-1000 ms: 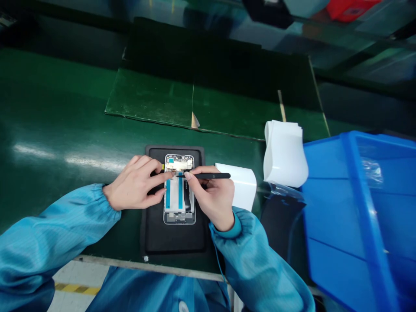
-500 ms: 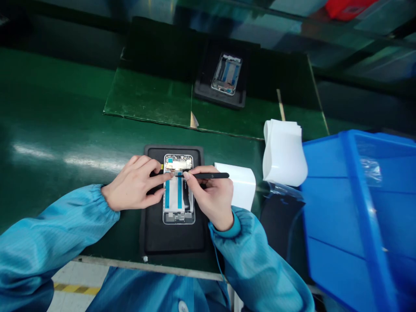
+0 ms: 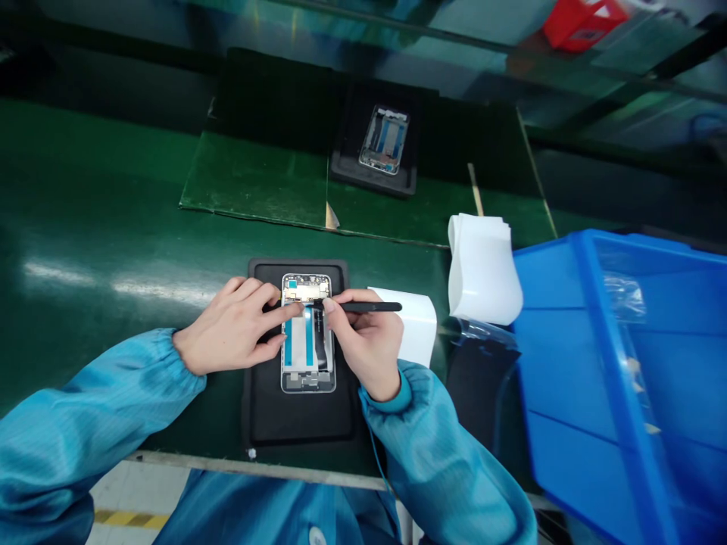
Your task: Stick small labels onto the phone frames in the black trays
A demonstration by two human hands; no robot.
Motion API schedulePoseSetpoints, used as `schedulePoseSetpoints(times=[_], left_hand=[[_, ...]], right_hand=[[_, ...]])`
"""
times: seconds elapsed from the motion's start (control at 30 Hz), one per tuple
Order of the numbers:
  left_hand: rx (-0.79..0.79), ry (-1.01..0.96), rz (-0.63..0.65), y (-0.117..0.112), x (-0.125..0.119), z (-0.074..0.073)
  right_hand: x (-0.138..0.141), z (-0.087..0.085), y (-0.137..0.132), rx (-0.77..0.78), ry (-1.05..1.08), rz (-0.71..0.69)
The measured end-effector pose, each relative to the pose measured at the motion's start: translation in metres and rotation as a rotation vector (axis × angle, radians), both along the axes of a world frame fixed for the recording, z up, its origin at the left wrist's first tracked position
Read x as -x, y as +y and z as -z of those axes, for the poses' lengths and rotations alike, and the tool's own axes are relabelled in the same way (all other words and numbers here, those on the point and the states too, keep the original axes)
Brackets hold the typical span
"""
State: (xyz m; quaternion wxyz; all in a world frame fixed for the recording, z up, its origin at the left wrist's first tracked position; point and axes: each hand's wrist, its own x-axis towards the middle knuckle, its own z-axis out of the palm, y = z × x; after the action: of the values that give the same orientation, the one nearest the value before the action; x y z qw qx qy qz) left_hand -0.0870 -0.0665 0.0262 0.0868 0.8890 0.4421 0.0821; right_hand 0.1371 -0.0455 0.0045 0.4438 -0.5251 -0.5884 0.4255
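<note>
An opened phone lies in a black tray, its circuit board exposed at the top and two blue strips running down its middle. My left hand rests at the phone's left side, fingers apart. Its index fingertip touches the phone just below the board, and the thumb is by the left edge. Black tweezers are pinched in my right hand, pointing left at the lower edge of the board. Their tips lie close to my left index fingertip and are too small to make out clearly.
Another opened phone sits in a second black tray farther back. To the right are white sheets, a folded white stack, a dark sheet in clear film and a large blue bin.
The view has shifted slightly, so the bench items appear a little farther left and lower. Both hands keep nearly the same pose at the phone, and the tweezers stay at the board's lower edge.
</note>
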Motion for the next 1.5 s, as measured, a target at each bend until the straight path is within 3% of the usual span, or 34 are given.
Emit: schedulePoseSetpoints(times=[0.27, 0.47, 0.7, 0.83, 0.9, 1.0, 1.07, 1.13, 1.27, 1.37, 1.43, 1.5], left_hand=[[0.041, 0.003, 0.079, 0.003, 0.004, -0.002], [-0.013, -0.057, -0.013, -0.002, 0.004, 0.007], [-0.079, -0.204, 0.035, 0.001, 0.012, 0.011], [-0.132, -0.218, -0.222, 0.003, 0.013, 0.013], [-0.074, -0.232, -0.356, 0.003, 0.011, 0.012], [0.068, -0.27, -0.441, 0.004, 0.014, 0.007], [0.075, -0.24, -0.475, 0.005, 0.028, 0.003], [0.024, -0.174, -0.507, 0.007, 0.057, 0.002], [-0.095, 0.008, -0.601, 0.01, 0.147, -0.004], [-0.181, 0.19, -0.703, 0.017, 0.197, -0.021], [-0.267, 0.278, -0.752, 0.03, 0.197, -0.04], [-0.294, 0.267, -0.765, 0.052, 0.168, -0.057]], right_hand=[[-0.001, 0.008, 0.001, 0.029, 0.104, 0.033], [0.0, 0.009, 0.001, 0.034, 0.126, 0.025], [0.0, 0.013, 0.002, 0.04, 0.085, 0.01], [0.004, 0.016, 0.006, 0.037, 0.135, 0.006], [0.006, 0.014, 0.007, 0.034, 0.185, -0.003], [0.009, 0.005, 0.008, 0.03, 0.277, -0.017], [0.006, -0.006, 0.008, 0.024, 0.32, -0.02], [-0.001, -0.018, 0.006, -0.002, 0.321, -0.034], [-0.026, -0.035, 0.002, -0.092, 0.244, -0.076], [-0.04, -0.031, 0.001, -0.144, 0.182, -0.066], [-0.042, -0.022, 0.002, -0.19, 0.144, -0.055], [-0.04, -0.01, 0.002, -0.281, 0.106, -0.062]])
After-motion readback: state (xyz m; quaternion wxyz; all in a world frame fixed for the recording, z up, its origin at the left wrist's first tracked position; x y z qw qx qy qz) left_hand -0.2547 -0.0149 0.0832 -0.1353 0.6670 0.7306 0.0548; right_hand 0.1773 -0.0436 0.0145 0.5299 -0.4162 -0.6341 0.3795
